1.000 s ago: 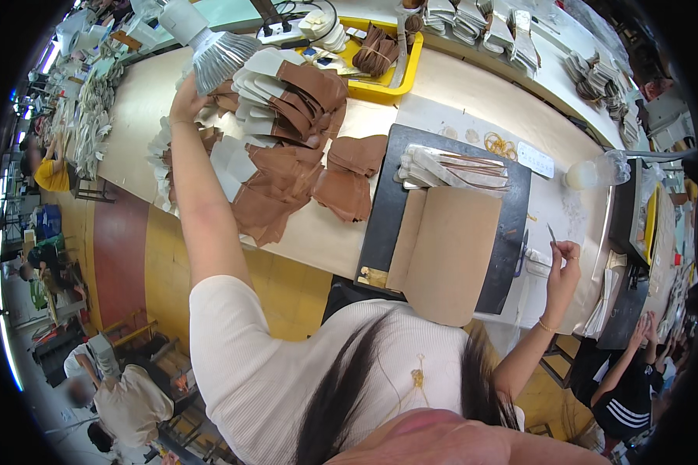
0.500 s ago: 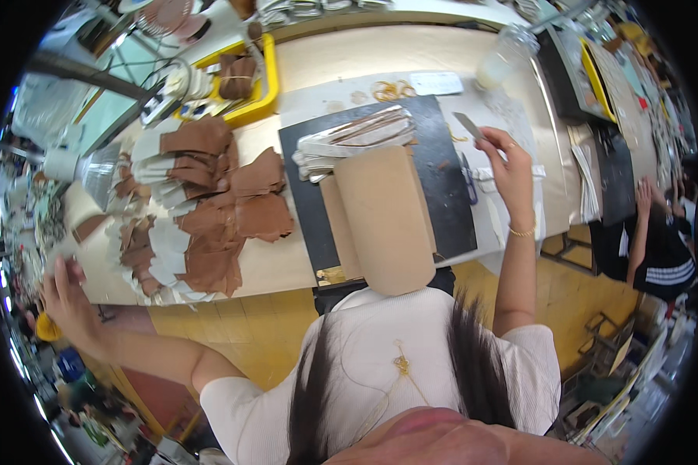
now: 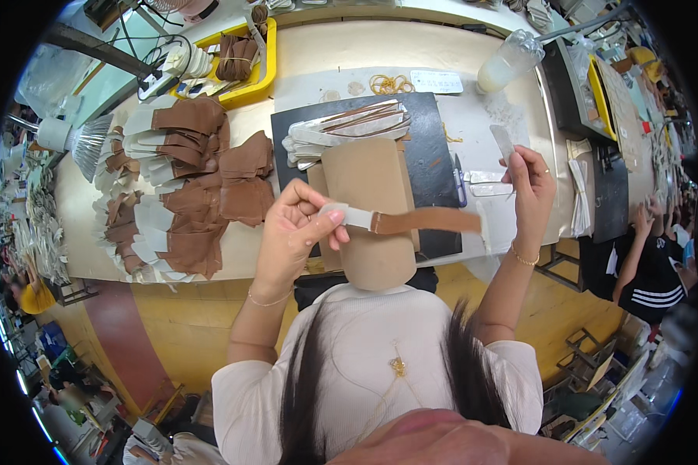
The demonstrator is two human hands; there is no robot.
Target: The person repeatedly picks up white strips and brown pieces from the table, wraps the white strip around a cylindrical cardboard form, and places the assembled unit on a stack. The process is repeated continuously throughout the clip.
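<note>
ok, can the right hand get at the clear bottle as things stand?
Likely yes: nothing upright shows between the right hand and the clear bottle, but the hand pinches a flat grey blade, which might need putting down first.

"What's the left hand (image 3: 293,234) doing?"
"Pinching, thumb (image 3: 323,225) toward fingertips (image 3: 309,188), in front of the chest (image 3: 364,333)."
"And the right hand (image 3: 533,190)?"
"Pinching too, a little farther forward, fingers curled."
"The arms?"
"Left forearm (image 3: 262,310) and right forearm (image 3: 512,279) both reach forward, hands well apart."
</note>
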